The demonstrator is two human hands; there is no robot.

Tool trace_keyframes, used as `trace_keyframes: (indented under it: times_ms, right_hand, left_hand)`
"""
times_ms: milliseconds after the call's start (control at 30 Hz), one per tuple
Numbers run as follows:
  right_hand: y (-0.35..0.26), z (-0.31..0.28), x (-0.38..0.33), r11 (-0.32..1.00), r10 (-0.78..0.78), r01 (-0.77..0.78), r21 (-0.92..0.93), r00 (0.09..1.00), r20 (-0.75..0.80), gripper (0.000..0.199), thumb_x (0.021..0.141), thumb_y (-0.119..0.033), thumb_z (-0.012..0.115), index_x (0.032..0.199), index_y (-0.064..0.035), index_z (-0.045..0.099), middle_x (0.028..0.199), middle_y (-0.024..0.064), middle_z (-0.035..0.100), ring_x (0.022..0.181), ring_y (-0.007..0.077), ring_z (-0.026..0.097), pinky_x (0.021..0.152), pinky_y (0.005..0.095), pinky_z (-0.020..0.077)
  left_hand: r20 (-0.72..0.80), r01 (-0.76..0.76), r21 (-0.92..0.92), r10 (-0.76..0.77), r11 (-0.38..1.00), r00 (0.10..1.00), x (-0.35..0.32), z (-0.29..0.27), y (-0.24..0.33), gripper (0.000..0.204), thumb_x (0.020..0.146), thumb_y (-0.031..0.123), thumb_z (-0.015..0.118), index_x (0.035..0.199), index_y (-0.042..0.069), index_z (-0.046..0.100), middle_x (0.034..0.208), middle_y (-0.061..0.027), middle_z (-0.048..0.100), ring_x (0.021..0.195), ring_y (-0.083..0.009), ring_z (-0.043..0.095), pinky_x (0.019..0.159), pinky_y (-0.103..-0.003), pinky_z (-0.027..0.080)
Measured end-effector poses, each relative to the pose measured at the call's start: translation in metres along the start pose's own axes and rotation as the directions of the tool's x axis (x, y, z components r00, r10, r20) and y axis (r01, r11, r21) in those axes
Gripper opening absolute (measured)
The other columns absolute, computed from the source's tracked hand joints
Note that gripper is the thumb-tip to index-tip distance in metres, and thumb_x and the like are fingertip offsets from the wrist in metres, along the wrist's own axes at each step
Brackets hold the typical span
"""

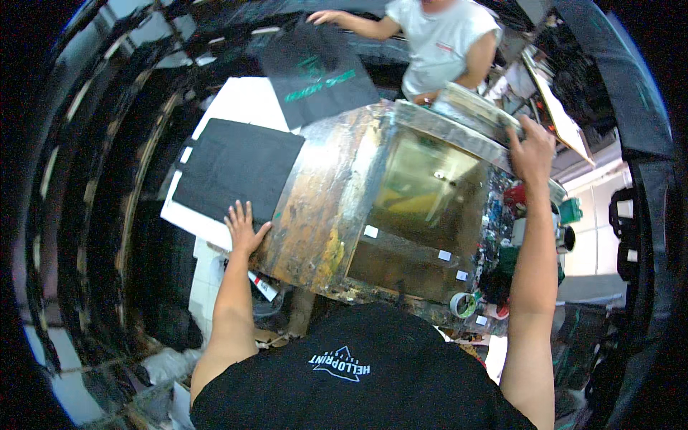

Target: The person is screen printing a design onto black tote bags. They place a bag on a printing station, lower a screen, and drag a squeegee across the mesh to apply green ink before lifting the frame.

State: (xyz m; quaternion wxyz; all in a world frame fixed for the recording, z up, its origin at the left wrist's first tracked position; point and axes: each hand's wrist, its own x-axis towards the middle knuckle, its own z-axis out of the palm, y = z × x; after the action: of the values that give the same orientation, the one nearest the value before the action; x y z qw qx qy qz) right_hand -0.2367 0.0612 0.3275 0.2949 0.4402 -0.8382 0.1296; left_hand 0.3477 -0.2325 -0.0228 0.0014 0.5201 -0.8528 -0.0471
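Note:
My left hand [245,229] lies flat with fingers spread on the near edge of a black fabric bag [240,168]. That bag rests on a white board [193,223] at the table's left. My right hand [532,150] is closed on the far right corner of a screen-printing frame [451,140], with its thumb on the near side and its fingers partly hidden. Within the frame shows a glossy yellowish-brown panel [426,193]. Across the table, a co-worker's hand [326,17] holds up another black bag [315,79] with a green print.
The paint-stained wooden table [315,208] lies between the white board and the frame. A small round tub [463,305] stands at its near right edge. Cups and a green container [570,211] are on the right. A co-worker [448,50] in white stands at the far side.

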Motion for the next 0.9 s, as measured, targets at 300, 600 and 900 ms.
trace_keyframes:
  times_ms: [300,600,900]
  right_hand:
    - [0.005,0.0,0.003,0.999,0.041,-0.04,-0.021,0.994,0.096,0.046,0.099,-0.051,0.058,0.122,-0.0121,0.067,0.118,0.0162,0.07,0.113,0.0363,0.063,0.101,0.0521,0.04]
    - [0.002,-0.008,-0.002,1.0,-0.008,0.009,-0.013,0.999,0.035,0.044,0.1,-0.049,0.058,0.119,-0.0105,0.067,0.108,0.0166,0.07,0.107,0.0365,0.064,0.093,0.0491,0.042]
    - [0.008,0.007,0.003,0.999,-0.039,0.038,-0.013,0.998,-0.048,0.052,0.096,-0.056,0.059,0.116,-0.0099,0.071,0.115,0.0152,0.073,0.11,0.0334,0.066,0.096,0.0521,0.0438]
  left_hand:
    - [-0.148,0.026,-0.037,-0.032,0.999,0.988,0.003,0.017,0.002,0.054,0.107,0.05,0.041,0.157,0.03,0.045,0.169,-0.0169,0.024,0.154,-0.0457,0.019,0.124,-0.063,0.009]
    - [0.105,-0.007,-0.237,0.033,0.971,0.994,0.056,-0.079,0.05,0.055,0.11,0.051,0.027,0.158,0.028,0.042,0.167,-0.0136,0.031,0.151,-0.0486,0.026,0.115,-0.076,0.018]
    - [0.263,-0.07,-0.501,0.229,0.863,0.937,0.043,-0.014,0.305,0.067,0.107,0.06,0.026,0.162,0.022,0.033,0.167,-0.019,0.026,0.15,-0.0546,0.021,0.113,-0.078,0.014]
